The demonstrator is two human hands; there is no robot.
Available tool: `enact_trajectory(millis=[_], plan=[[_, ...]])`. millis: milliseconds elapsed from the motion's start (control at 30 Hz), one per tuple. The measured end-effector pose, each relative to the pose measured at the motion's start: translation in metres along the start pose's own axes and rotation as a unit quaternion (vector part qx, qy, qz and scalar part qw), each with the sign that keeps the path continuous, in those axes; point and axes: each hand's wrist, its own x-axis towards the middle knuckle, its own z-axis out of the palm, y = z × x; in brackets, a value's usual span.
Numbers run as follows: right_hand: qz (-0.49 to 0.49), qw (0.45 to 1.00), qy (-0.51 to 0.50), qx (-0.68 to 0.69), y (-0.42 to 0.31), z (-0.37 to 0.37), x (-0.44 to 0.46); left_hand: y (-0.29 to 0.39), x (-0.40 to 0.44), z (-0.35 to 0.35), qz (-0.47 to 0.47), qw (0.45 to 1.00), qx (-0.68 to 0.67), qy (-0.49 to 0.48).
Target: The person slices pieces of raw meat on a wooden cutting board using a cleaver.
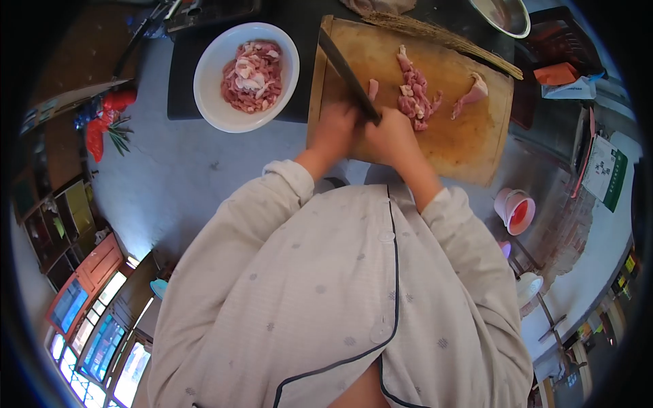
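Observation:
My right hand (393, 136) is wrapped round the handle of a knife (348, 73), whose dark blade slants up and left over the cutting board (469, 153). Close beside it, at the board's lower left edge, my left hand (335, 130) is blurred, and its fingers cannot be made out. A small strip of meat (373, 89) lies just right of the blade. Further right on the board are a pile of cut meat (416, 98) and a separate piece (471, 95). Left of the board, a white bowl (206, 85) holds sliced meat (252, 78).
A metal bowl (502, 15) is at the top right, beside a dark basket (554, 41). A bundle of dry stalks (442, 42) lies along the board's far edge. A pink bucket (515, 211) stands lower right. Red bags (98, 132) are at the left.

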Motion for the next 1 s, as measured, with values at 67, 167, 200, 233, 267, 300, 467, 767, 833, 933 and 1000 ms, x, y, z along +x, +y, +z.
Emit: enact_trajectory(millis=[67,167,200,233,267,300,467,767,833,933,1000], plan=[[-0.031,0.998,0.001,0.05,-0.005,-0.011,0.024,0.007,0.006,-0.003,-0.012,1.0,-0.015,0.014],[-0.047,0.996,0.073,0.034,0.001,-0.03,-0.006,0.008,0.012,0.003,-0.079,0.996,-0.006,0.036],[-0.053,0.993,0.098,0.044,0.008,-0.034,-0.015,0.015,0.018,0.004,-0.107,0.993,0.006,0.051],[-0.07,0.988,0.129,0.046,0.015,-0.038,-0.021,0.02,0.023,0.004,-0.135,0.989,0.017,0.065],[-0.087,0.982,0.161,0.051,0.02,-0.04,-0.027,0.025,0.029,0.0,-0.139,0.989,-0.029,0.033],[-0.105,0.974,0.195,0.056,0.024,-0.042,-0.031,0.03,0.038,-0.005,-0.141,0.987,-0.072,0.0],[-0.064,0.974,0.154,0.15,0.034,-0.068,-0.043,0.039,0.066,0.008,-0.295,0.846,-0.445,-0.003],[0.217,0.945,0.141,0.201,0.074,-0.105,-0.075,0.018,0.127,0.039,-0.095,0.992,-0.077,-0.013],[0.208,0.957,0.167,0.114,0.082,-0.104,-0.084,0.01,0.144,0.051,0.011,0.999,0.048,0.021],[0.173,0.962,0.21,0.012,0.096,-0.082,-0.093,0.014,0.157,0.058,0.051,0.994,0.07,-0.059],[0.193,0.958,0.209,-0.023,0.089,-0.068,-0.09,0.019,0.142,0.056,0.063,0.989,0.047,-0.122]])
